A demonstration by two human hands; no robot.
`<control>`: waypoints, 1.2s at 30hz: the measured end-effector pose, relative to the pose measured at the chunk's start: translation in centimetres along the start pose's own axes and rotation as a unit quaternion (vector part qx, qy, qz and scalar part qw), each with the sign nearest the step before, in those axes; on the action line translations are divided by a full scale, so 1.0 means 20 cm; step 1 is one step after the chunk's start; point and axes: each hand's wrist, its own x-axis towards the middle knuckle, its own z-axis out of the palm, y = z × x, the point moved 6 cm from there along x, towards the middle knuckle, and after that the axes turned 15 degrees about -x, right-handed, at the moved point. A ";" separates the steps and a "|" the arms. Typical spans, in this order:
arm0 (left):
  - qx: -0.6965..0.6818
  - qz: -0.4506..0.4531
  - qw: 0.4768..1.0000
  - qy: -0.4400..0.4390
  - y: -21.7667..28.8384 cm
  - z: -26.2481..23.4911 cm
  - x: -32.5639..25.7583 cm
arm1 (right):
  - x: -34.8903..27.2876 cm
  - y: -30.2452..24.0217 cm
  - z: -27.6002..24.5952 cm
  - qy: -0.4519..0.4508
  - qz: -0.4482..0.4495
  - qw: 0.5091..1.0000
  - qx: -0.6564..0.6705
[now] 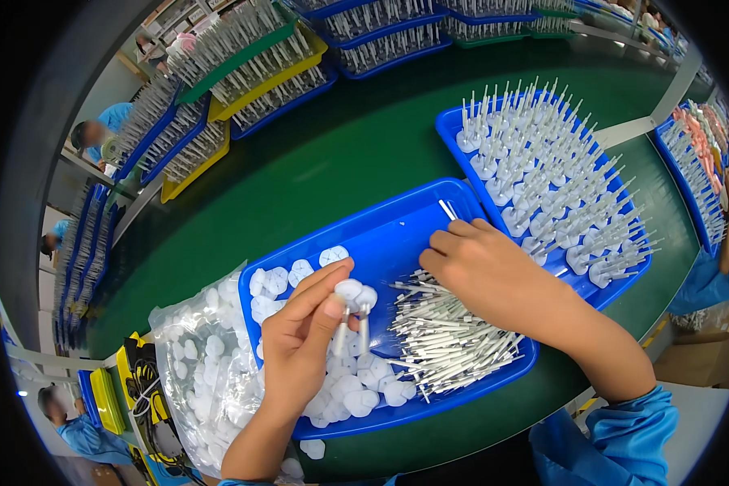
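Observation:
My left hand (304,336) pinches two assembled pieces (355,308), each a white disc cap on a thin white stick, above a blue tray (397,227). White disc caps (356,389) lie in the tray's near left part, and a heap of thin white sticks (445,336) fills its right part. My right hand (486,271) rests on the far edge of that stick heap, fingers curled down onto the sticks; whether it grips any I cannot tell.
A second blue tray (454,125) at the right holds many upright assembled pieces (551,178). A clear bag of white caps (206,364) lies left of the near tray. Stacked blue, yellow and green trays (251,81) line the far side of the green table (332,154). Other people in blue work around.

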 end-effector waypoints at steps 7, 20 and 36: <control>-0.038 -0.020 0.999 -0.030 -0.04 -0.03 0.00 | 0.02 0.01 0.03 -0.051 0.028 0.998 0.028; -0.207 -0.096 0.970 -0.088 -0.05 0.03 -0.03 | -0.07 -0.13 -0.15 0.115 0.072 0.896 0.422; -0.209 -0.076 0.971 -0.087 -0.05 0.02 -0.03 | -0.09 -0.12 -0.13 0.094 0.143 0.881 0.441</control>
